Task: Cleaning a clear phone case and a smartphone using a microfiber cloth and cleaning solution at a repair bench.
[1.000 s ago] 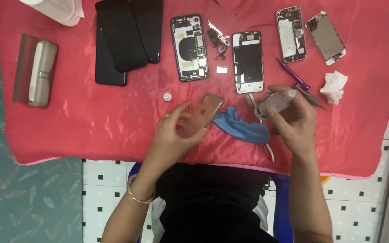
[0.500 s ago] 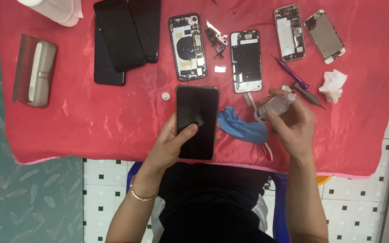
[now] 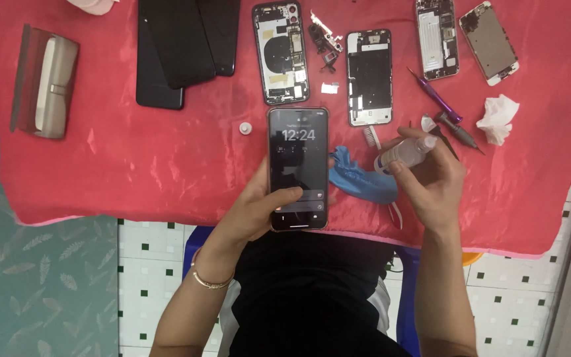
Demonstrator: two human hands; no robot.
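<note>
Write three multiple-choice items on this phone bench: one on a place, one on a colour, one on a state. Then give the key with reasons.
1. Where does the blue cloth lie?
A. under the brown case
B. between the two hands
C. on the floor tiles

2. What colour is the table cover?
A. red
B. green
C. white

3. What state is the screen of the phone in the left hand?
A. cracked and dark
B. removed
C. lit

Key: 1 B, it sits between the phone and the right hand holding a small clear bottle; 2 A, red all over; 3 C, the display glows.
</note>
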